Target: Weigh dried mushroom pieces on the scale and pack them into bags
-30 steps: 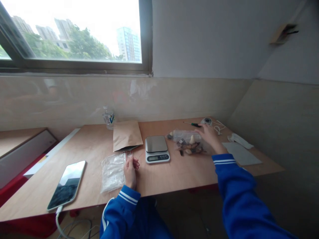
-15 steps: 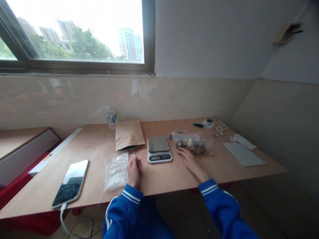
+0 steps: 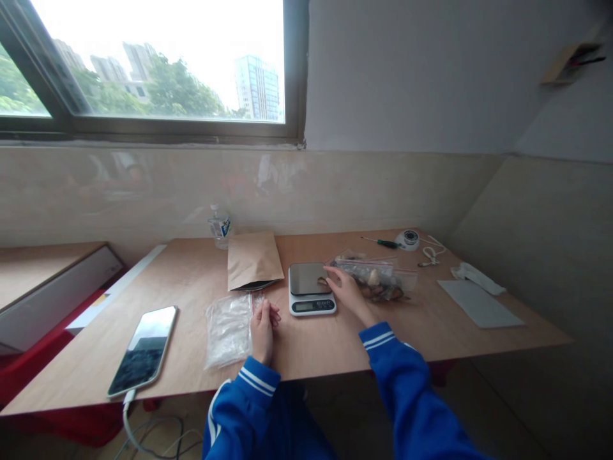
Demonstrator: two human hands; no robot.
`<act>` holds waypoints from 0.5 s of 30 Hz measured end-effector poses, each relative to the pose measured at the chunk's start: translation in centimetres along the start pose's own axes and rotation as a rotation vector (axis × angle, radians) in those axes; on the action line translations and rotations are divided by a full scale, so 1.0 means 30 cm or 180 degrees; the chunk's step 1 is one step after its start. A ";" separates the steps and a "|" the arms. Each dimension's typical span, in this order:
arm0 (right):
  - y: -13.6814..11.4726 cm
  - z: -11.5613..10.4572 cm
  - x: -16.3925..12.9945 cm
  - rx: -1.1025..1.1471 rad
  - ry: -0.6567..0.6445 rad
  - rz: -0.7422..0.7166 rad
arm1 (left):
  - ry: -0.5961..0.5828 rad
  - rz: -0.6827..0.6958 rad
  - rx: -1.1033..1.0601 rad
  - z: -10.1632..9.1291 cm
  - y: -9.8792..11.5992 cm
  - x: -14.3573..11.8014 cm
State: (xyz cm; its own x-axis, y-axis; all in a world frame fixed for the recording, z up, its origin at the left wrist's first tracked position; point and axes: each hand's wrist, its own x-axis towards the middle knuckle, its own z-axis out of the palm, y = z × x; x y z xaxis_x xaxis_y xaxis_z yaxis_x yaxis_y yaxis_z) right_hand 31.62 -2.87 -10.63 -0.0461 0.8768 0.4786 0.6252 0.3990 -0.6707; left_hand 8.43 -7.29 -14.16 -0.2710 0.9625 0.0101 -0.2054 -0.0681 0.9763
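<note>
My right hand reaches over the digital kitchen scale, thumb and fingers closed at a small brown dried piece over its metal plate. The piece looks like a dried mushroom slice, but it is too small to be sure. Just right of that hand lie clear zip bags with brown dried pieces and a pale lump inside. My left hand rests loosely curled on the table, with nothing visible in it. It overlaps the right edge of a stack of clear plastic bags.
Behind the bag stack lies a brown paper pouch, with a plastic bottle beside it. A phone on a cable lies at left. Toward the right are a screwdriver, a dome camera, a white cable and a white sheet.
My right hand has moved left from the zip bags to the scale, bringing the small brown piece over its plate. My left hand stays by the bag stack. The view has shifted slightly.
</note>
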 end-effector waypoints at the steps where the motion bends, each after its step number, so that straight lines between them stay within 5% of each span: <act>1: 0.015 0.002 -0.016 -0.0010 0.0073 0.0000 | -0.0005 -0.0005 0.0003 0.000 0.001 0.000; 6: 0.118 -0.017 -0.180 -0.0142 0.0577 0.0226 | -0.0111 0.0077 0.0152 0.000 0.002 -0.003; 15: 0.143 -0.017 -0.238 -0.0131 0.0310 0.0428 | 0.0438 0.0237 0.0067 -0.006 -0.028 0.013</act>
State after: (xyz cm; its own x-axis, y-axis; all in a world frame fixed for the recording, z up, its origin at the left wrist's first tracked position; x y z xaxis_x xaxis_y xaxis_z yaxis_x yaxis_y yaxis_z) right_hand 35.03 -7.56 -16.66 0.1146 0.8907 0.4400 0.6522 0.2666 -0.7097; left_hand 8.33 -6.92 -15.02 -0.4112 0.9099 0.0544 -0.1606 -0.1311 0.9783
